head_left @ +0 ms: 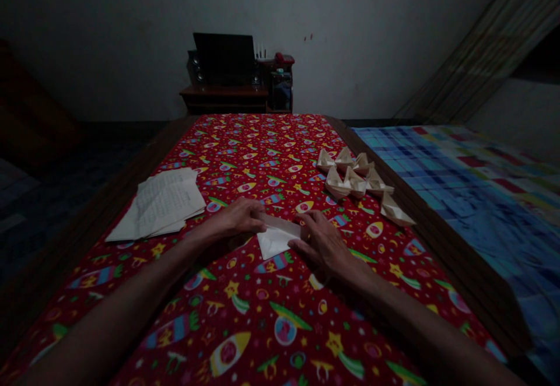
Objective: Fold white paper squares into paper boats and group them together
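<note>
A red cloth with rockets, stars and moons on it is laid flat on the table, and it is seen nearest of all. Over it, a small folded paper is held in the middle, between the two hands. Its top part is a long flat strip, and a pointy part is seen below, aimed at the near side. The left end of the strip is pinched by the thumb and bent fingers of the left hand. The right end is touched by the right hand; its fingers are bent, with the thumb kept apart from them, and it cannot be told if the paper is squeezed there. Past the left hand, on the left side of the cloth, a messy pile of papers is seen, with rows of marks on the top sheet. On the right side, a bit farther off, folded paper shapes like little boats are set close together. Beside the table on the right, a bed is covered by a blue checked sheet. At the far end, a black screen is held up on a brown desk, by a pale wall.
</note>
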### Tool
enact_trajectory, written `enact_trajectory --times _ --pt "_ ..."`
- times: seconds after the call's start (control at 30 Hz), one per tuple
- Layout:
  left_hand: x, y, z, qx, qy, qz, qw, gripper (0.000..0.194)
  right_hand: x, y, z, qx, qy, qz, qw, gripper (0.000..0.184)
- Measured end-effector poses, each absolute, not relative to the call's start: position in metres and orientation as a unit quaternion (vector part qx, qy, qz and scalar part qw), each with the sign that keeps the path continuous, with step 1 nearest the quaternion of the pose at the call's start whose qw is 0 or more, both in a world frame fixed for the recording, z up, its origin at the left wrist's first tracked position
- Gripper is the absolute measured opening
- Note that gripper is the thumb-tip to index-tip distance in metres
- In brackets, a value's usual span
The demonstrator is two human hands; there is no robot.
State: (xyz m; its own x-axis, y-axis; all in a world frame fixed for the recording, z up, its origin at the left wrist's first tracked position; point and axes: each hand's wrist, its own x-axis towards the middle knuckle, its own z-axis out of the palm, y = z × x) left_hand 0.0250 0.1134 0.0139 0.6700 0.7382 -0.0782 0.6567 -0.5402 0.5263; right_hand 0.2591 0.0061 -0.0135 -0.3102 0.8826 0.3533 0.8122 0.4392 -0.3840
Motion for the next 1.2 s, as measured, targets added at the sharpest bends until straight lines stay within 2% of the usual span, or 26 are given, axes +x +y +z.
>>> enact_trajectory --times 0.1,0.13,0.2,0.3,0.4,0.5,0.6,0.73,0.87,1.0,1.2 --pt "0.023 0.101 0.017 0.869 0.413 0.138 0.234 0.012 0.259 0.013 -0.013 -0.517 -0.803 0.11 0.276 0.013" --pt "0.023 0.096 0.019 0.868 0.414 0.164 0.219 0.011 0.259 0.016 -0.01 -0.512 -0.806 0.107 0.277 0.01" --pt "0.022 0.086 0.026 0.867 0.404 0.232 0.175 0.012 0.258 0.023 0.0 -0.494 -0.818 0.054 0.29 0.013" --pt "0.018 0.073 0.034 0.873 0.359 0.328 0.046 0.015 0.256 0.032 0.016 -0.486 -0.823 -0.084 0.283 0.023" --pt "0.012 0.065 0.032 0.891 0.334 0.298 -0.072 0.016 0.254 0.034 0.02 -0.429 -0.854 -0.179 0.233 0.026" --pt "0.009 0.058 0.019 0.916 0.323 0.209 -0.112 0.017 0.253 0.029 0.009 -0.373 -0.887 -0.203 0.181 0.025" --pt "0.009 0.049 0.007 0.933 0.318 0.14 -0.099 0.015 0.252 0.022 -0.001 -0.367 -0.902 -0.172 0.148 0.023" --pt "0.011 0.038 0.002 0.932 0.338 0.118 -0.062 0.015 0.254 0.016 -0.002 -0.367 -0.91 -0.14 0.133 0.019" --pt "0.009 0.036 -0.002 0.921 0.349 0.174 0.018 0.013 0.258 0.012 -0.002 -0.368 -0.911 -0.112 0.149 0.018" --pt "0.005 0.041 -0.009 0.896 0.345 0.251 0.126 0.012 0.257 0.014 -0.009 -0.39 -0.894 -0.079 0.206 0.017" --pt "0.004 0.052 -0.011 0.839 0.411 0.283 0.217 0.02 0.253 0.018 -0.01 -0.476 -0.835 0.097 0.257 0.026"
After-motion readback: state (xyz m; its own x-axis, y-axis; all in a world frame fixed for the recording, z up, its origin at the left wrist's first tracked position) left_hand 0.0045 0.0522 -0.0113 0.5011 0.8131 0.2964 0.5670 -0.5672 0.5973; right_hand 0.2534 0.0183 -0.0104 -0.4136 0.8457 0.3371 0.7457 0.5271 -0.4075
